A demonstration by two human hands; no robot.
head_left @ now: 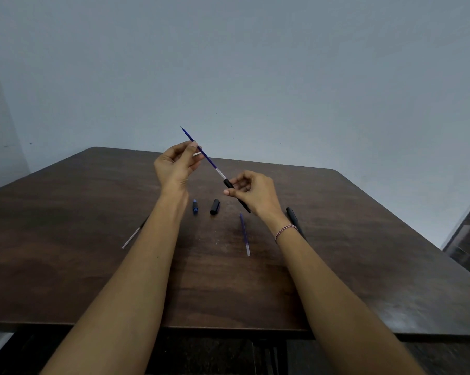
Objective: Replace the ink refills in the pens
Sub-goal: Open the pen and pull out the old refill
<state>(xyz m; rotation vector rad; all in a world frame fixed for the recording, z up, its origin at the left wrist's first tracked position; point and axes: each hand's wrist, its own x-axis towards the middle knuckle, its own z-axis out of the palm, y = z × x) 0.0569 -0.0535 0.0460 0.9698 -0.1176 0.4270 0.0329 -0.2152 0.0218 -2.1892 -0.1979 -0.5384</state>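
- At the worktop's far left lies a clear refill, likely spent and set aside.
- Left hand: its fingers pinch the held refill near the tip, raised in line with the barrel.
- Blue cap and black cap lie below, taken off for access.
- Held refill: thin, blue, clear at its tail, which meets the barrel's mouth.
- Right hand: its fingers curl round the black barrel, steadying it.
- Spare refill and pen wait rightward.

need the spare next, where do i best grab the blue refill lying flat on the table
Pinch the blue refill at mid-length from above, across its width: it lies flat on the table, thin, tip pointing away, bare wood either side.
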